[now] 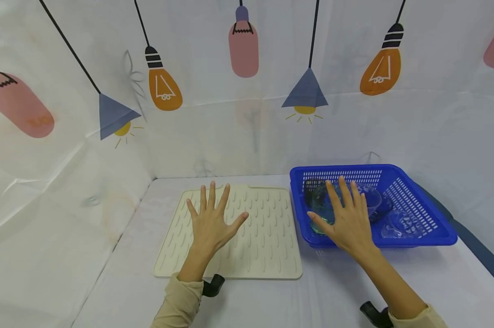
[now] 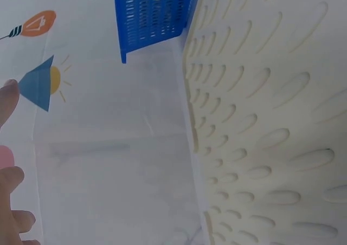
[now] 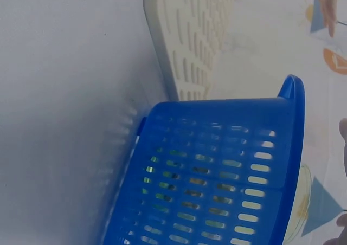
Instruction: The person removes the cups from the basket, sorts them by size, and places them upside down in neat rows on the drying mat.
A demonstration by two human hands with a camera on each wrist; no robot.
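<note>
My left hand (image 1: 210, 228) hovers above a cream drying mat (image 1: 267, 246) with raised oval ridges, its fingers spread and holding nothing. My right hand (image 1: 351, 223), also spread and holding nothing, is over the near left part of a blue plastic basket (image 1: 435, 239). Inside the basket are several glass pieces: a greenish glass (image 1: 321, 207) partly behind my fingers, a clear glass cup (image 1: 373, 200), a dark glass item (image 1: 383, 210) and a clear patterned glass piece (image 1: 400, 224). In the right wrist view the basket's slotted wall (image 3: 227, 147) hides most of its contents.
A white cloth covers the table (image 1: 120, 278). Behind it hangs a white curtain (image 1: 214, 132) printed with lamps and bulbs, which also closes off the left side. A dark teal strip (image 1: 481, 250) runs along the right edge.
</note>
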